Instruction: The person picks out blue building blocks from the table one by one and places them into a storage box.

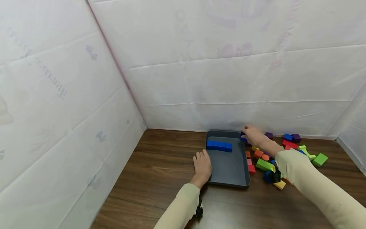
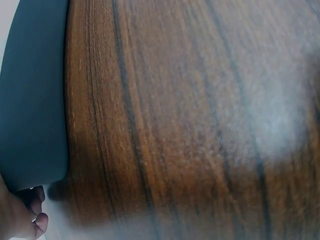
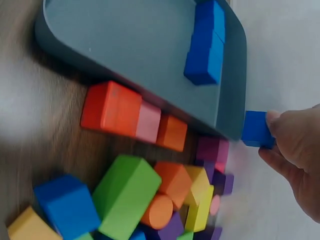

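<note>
1. The right hand [image 3: 295, 155] pinches a small blue cube [image 3: 256, 129] between its fingers [image 3: 274, 118], just outside the far right corner of the grey tray [image 3: 125, 40]; whether cube and rim touch cannot be told.
2. The left hand [image 1: 202, 166] lies with straight fingers [image 1: 200, 156] on the surface [image 1: 160, 178], against the tray's near left edge, holding nothing.
3. The right wrist view alone shows the pinched cube clearly; in the head view the hand nearly hides it, with only a blue sliver showing.
4. The left wrist view shows only blurred wood grain, the tray's dark side and 2 fingertips [image 2: 39, 220] at the bottom left corner.
5. The head view alone shows a row of blue cubes [image 1: 219, 145] lying across the far part of the tray.
6. The cube is plain, saturated blue, matte, with sharp edges and no markings.
7. A loose pile of coloured blocks [image 1: 274, 156] lies right of the tray: a green block [image 3: 125, 200], red, pink and orange blocks [image 3: 135, 117] against the tray's side, plus purple and yellow pieces.
8. The white sheeting [image 1: 57, 89] behind carries faint mirrored writing, too pale to read.
</note>
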